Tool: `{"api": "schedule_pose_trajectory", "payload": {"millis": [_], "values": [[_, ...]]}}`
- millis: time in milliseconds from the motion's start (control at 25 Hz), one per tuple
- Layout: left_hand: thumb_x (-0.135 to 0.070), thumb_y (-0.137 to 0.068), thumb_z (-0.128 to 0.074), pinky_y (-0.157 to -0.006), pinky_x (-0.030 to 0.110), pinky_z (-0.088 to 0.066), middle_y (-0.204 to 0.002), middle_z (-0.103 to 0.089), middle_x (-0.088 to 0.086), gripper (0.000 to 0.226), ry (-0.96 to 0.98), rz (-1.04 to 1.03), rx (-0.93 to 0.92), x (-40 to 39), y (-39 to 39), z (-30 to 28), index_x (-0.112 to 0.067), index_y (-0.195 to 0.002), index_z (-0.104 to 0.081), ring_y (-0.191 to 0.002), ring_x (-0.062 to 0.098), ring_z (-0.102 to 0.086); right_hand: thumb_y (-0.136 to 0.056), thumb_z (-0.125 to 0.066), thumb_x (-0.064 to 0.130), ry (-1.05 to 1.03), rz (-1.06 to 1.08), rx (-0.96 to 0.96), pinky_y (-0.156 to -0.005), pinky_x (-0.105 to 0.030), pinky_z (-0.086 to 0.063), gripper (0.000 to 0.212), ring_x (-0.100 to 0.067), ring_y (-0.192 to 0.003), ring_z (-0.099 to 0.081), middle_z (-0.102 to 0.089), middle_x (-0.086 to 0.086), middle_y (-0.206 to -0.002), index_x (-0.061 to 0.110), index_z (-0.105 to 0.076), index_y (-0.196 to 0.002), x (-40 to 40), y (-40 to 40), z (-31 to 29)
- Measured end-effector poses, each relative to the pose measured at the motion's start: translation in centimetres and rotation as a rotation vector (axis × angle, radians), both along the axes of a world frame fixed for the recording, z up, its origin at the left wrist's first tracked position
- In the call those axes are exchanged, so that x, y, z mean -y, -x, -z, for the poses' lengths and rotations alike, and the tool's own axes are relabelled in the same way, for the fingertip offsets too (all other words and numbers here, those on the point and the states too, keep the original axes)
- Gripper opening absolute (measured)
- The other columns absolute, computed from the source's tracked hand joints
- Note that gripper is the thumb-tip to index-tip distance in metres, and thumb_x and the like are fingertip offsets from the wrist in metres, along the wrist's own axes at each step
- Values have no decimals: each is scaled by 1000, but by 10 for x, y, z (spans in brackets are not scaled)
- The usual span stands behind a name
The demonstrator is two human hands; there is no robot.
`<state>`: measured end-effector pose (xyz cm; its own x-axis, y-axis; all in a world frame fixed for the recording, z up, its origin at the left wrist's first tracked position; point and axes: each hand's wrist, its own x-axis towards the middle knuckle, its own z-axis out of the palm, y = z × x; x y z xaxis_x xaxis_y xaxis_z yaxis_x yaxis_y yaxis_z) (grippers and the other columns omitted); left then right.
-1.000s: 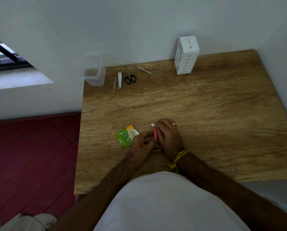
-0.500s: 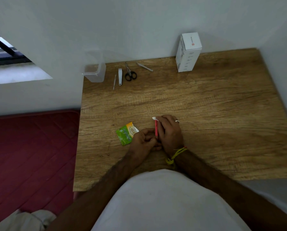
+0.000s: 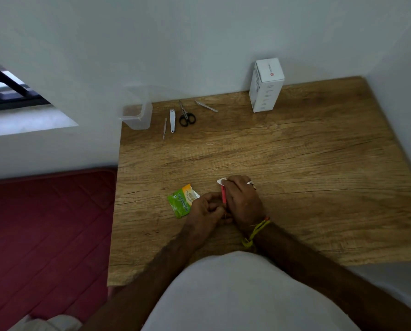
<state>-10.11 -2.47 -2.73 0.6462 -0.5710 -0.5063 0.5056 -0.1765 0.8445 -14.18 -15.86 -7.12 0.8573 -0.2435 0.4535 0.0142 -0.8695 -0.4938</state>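
Note:
My right hand grips a thin red stick with a white tip over the wooden table. The white tip pokes out past my fingers. My left hand lies against the right one with its fingers curled at the lower end of the stick; what they pinch there is hidden. A green and yellow sachet lies flat on the table just left of my left hand, apart from both hands.
Along the back wall sit a clear plastic jug, a thin metal pick, a nail clipper, small black-handled scissors, tweezers and an upright white box. A red mat covers the floor on the left.
My hands stay together on the red stick with only slight finger shifts. The camera view has drifted a little; nothing on the table has moved.

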Motion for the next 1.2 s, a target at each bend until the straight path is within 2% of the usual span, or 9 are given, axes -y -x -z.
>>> {"api": "schedule_pose_trajectory", "payload": {"millis": [120, 200, 280, 440, 560, 960, 1080, 1200], "values": [[12, -93, -47, -83, 39, -61, -96, -74, 20, 33, 12, 4, -9, 0, 0, 1, 0, -122, -59, -90, 28, -73, -92, -52, 12, 14, -13, 3, -84, -43, -54, 27, -32, -96, -67, -68, -15, -104, -1, -71, -106, 2, 1, 1], [13, -93, -46, -81, 37, -61, -94, -74, 18, 32, 17, -11, -6, 0, 1, -1, 0, -120, -59, -86, 26, -73, -92, -52, 13, -15, -16, -5, -84, -44, -54, 27, -32, -98, -66, -68, -14, -105, -1, -70, -106, 2, 1, 0], [13, -94, -45, -80, 35, -61, -92, -74, 17, 32, 18, -10, -2, 0, 2, 0, -1, -118, -60, -84, 23, -73, -93, -51, 14, -16, -46, -3, -85, -43, -52, 28, -32, -98, -66, -68, -14, -106, -1, -71, -106, 3, 2, 0], [13, -94, -45, -82, 36, -61, -101, -70, 28, 31, 14, -25, -1, 0, 1, 1, 2, -120, -58, -87, 26, -72, -94, -50, 13, -35, -46, 9, -87, -41, -51, 28, -30, -98, -65, -68, -13, -106, -1, -71, -107, 6, 5, 0], [13, -94, -45, -80, 34, -62, -103, -70, 28, 31, 23, -14, -3, 0, 1, 1, 1, -120, -58, -87, 26, -72, -97, -49, 16, -36, -96, 13, -91, -40, -49, 29, -29, -100, -62, -67, -14, -108, -1, -70, -108, 8, 8, 3], [13, -95, -45, -78, 33, -62, -102, -71, 26, 30, 38, 12, 19, -2, 2, 1, 0, -118, -59, -86, 26, -73, -96, -52, 15, 57, -124, 22, -81, -46, -54, 27, -35, -93, -65, -68, -16, -106, 0, -70, -108, 10, 12, 3], [14, -95, -46, -80, 34, -61, -108, -69, 30, 30, 45, 4, -3, -3, 1, 2, 3, -121, -57, -88, 29, -72, -103, -42, 24, 44, -124, 23, -80, -46, -54, 37, -33, -92, -64, -67, -14, -105, 1, -70, -109, 9, 16, 4], [15, -94, -48, -84, 37, -60, -106, -71, 25, 32, 80, 26, -39, -4, -3, 1, 0, -120, -58, -87, 28, -73, -100, -45, 19, 43, -146, 15, -79, -46, -54, 32, -33, -90, -64, -67, -14, -106, 0, -69, -111, 13, 17, 1]]}}
